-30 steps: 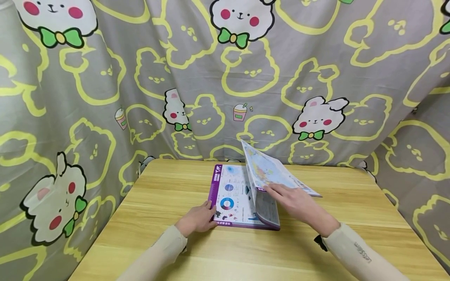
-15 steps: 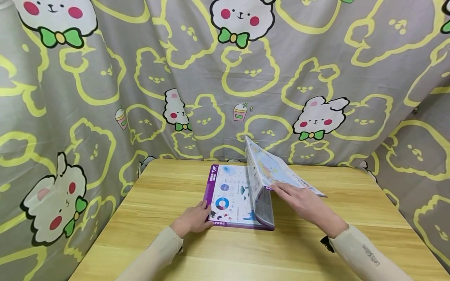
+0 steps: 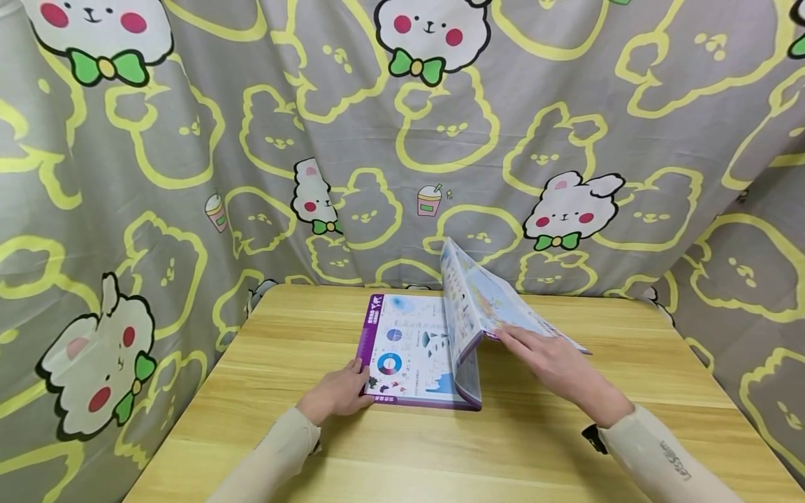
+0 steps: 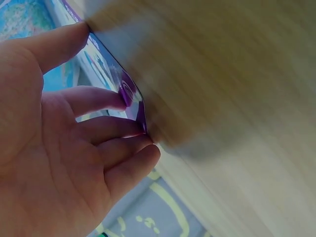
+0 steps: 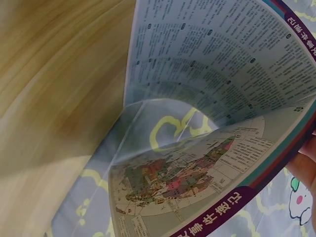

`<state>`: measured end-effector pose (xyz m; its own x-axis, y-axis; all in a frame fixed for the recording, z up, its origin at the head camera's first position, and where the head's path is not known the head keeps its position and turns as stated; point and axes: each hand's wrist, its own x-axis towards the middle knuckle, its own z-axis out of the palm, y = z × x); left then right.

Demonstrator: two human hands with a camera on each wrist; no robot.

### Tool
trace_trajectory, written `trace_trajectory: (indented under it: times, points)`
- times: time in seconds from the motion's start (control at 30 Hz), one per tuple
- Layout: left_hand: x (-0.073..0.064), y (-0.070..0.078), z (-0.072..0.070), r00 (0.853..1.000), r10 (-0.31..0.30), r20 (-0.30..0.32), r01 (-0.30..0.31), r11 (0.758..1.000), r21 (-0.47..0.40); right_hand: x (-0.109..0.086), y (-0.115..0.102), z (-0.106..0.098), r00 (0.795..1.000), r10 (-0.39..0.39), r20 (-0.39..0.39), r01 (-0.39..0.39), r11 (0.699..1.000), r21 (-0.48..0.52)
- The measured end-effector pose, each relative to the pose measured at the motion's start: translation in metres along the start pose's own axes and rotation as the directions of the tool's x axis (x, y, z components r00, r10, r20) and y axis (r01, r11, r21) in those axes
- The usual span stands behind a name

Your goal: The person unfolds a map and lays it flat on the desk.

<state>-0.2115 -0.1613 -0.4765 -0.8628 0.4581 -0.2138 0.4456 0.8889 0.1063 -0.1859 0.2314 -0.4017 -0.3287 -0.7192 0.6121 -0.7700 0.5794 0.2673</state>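
A folded map (image 3: 411, 356) with purple borders, printed charts and maps lies on the wooden table. My left hand (image 3: 336, 391) is at its near left corner. In the left wrist view, thumb and fingertips meet the purple edges (image 4: 140, 111) on two sides of that corner. My right hand (image 3: 547, 360) grips the near edge of the raised upper flap (image 3: 503, 300), which slopes down to the right with its world map side up. Underneath, the right wrist view shows dense text (image 5: 197, 54) and a coloured map panel (image 5: 173, 177) curving apart; only part of the right hand (image 5: 303, 168) appears.
The wooden table (image 3: 239, 433) spreads out around the map. A grey curtain (image 3: 365, 98) with cartoon rabbits hangs behind the table's far edge and along both sides.
The folded map has slid left along with my left hand. My right hand has moved slightly right, drawing the upper flap away, so more of its underside and the lower panel shows.
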Motion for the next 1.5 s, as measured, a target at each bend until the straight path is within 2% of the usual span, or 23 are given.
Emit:
trace_trajectory:
  times: [0.37,0.63,1.13,1.5]
  points:
    - [-0.006,-0.011,-0.005,0.999,-0.042,0.028,0.044,0.998,-0.05,-0.014,0.004,-0.008,0.999,0.041,-0.002,-0.041,0.999,-0.032]
    - [-0.007,-0.017,-0.003,0.999,-0.035,0.024,0.036,0.996,-0.078,-0.022,0.008,-0.012,0.999,0.038,-0.04,-0.039,0.999,-0.029]
    - [-0.015,-0.03,-0.005,0.997,-0.068,0.027,0.071,0.99,-0.124,-0.039,0.012,-0.02,0.994,0.059,-0.094,-0.061,0.998,-0.021]
    - [-0.016,-0.037,-0.005,0.997,-0.073,0.032,0.077,0.989,-0.125,-0.059,0.014,-0.023,0.993,0.115,-0.038,-0.117,0.992,-0.048]
